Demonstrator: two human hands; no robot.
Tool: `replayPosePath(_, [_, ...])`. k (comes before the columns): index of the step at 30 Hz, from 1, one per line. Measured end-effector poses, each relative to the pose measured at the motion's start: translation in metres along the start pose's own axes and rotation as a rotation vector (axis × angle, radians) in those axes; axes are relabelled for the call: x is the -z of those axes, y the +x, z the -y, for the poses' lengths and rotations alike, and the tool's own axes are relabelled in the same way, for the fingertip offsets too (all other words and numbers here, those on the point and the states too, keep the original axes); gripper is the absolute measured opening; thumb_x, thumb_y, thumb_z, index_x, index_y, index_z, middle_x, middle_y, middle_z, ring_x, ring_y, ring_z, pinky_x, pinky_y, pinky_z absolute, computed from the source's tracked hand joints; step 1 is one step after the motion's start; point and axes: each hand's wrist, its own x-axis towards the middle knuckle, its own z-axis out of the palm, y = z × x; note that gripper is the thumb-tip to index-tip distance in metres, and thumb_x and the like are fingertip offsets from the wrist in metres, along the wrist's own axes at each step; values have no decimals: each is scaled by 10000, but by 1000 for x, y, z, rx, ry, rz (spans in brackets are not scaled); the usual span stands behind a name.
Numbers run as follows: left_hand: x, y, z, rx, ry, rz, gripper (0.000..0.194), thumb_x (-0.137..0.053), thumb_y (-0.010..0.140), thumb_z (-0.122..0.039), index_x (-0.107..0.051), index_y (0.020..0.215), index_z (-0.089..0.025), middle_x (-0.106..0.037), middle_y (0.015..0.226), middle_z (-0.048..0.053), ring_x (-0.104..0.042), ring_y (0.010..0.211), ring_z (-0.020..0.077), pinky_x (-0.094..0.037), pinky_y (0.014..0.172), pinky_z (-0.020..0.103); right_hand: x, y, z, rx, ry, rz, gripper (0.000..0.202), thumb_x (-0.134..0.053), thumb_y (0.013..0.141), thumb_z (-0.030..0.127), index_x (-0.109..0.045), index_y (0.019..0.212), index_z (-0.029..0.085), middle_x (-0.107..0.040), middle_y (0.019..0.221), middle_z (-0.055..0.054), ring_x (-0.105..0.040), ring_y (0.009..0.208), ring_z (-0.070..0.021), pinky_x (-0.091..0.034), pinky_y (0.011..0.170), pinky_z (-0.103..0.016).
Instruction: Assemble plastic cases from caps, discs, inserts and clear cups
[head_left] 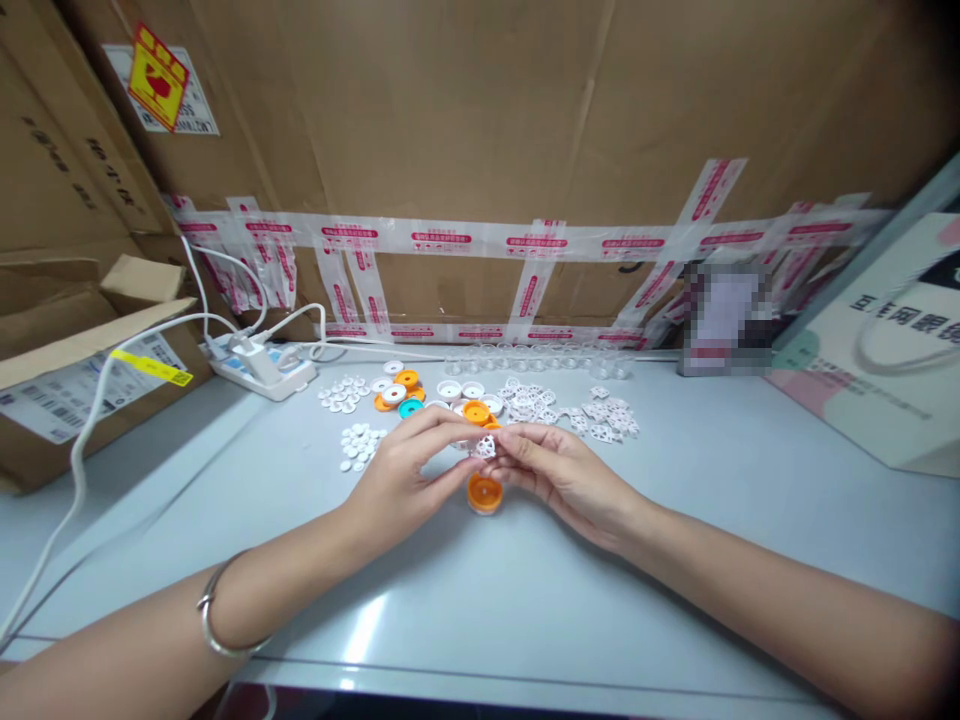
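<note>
Between the fingertips of my left hand (416, 465) and my right hand (551, 470) is a small white openwork plastic piece (486, 447). Both hands are closed on it above the table, and the fingers hide part of its edge. Just below them an orange round cap (485, 492) rests on the table, with a clear rim under it. Behind the fingers lie more orange caps (475, 412) and white round caps (449, 390). A heap of similar white openwork pieces (527, 400) spreads behind my right hand. Small white discs (360, 446) lie to the left of my left hand.
Clear cups (555, 360) line the table's back edge before a large taped carton (450, 120). A power strip (262, 372) with white cables sits at the back left, beside an opened cardboard box (90, 380). A printed white bag (885, 350) stands at the right.
</note>
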Motion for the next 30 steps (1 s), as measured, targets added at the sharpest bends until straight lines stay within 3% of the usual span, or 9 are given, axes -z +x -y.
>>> replayPosePath(7, [-3, 0, -3, 12, 17, 9, 193, -575, 828, -162, -612, 1015, -197, -615, 934, 44, -568, 872, 149, -458, 763, 272, -4, 0, -4, 34, -115, -73, 231, -785, 609, 272, -666, 777, 166, -669, 737, 0, -619, 685, -106, -481, 708, -257])
replayPosePath(16, [-6, -3, 0, 12, 59, 6, 177, -586, 823, -195, -624, 996, -198, -604, 837, 36, -558, 792, 157, -442, 701, 287, -6, 1, -6, 110, -238, -101, 254, -760, 620, 329, -641, 771, 163, -649, 718, 4, -610, 673, -113, -485, 693, -269])
replayPosePath(21, [6, 4, 1, 35, 19, 136, 285, -616, 801, -250, -567, 1078, -206, -604, 1029, 52, -551, 956, 173, -427, 843, 307, 6, 6, 1, 180, -375, -133, 233, -714, 674, 345, -644, 815, 174, -679, 819, -26, -629, 769, -144, -491, 763, -304])
replayPosePath(25, [10, 6, 0, 174, 10, 331, 313, -667, 736, -342, -567, 996, -198, -608, 972, 27, -560, 899, 170, -430, 790, 289, 19, 11, 10, 229, -498, -201, 270, -700, 684, 367, -653, 866, 172, -693, 900, -48, -637, 847, -177, -475, 829, -334])
replayPosePath(28, [7, 3, 0, 251, 33, 386, 349, -684, 698, -384, -563, 970, -201, -594, 929, 19, -555, 858, 175, -425, 756, 291, 22, 11, 16, 256, -562, -227, 265, -682, 703, 354, -653, 898, 175, -687, 962, -56, -628, 920, -186, -463, 868, -334])
replayPosePath(30, [4, 1, 1, 282, 30, 414, 366, -693, 683, -393, -559, 968, -205, -589, 919, 15, -549, 850, 177, -421, 747, 290, 20, 8, 18, 250, -579, -162, 260, -677, 712, 314, -638, 936, 187, -688, 938, -41, -637, 892, -174, -480, 842, -325])
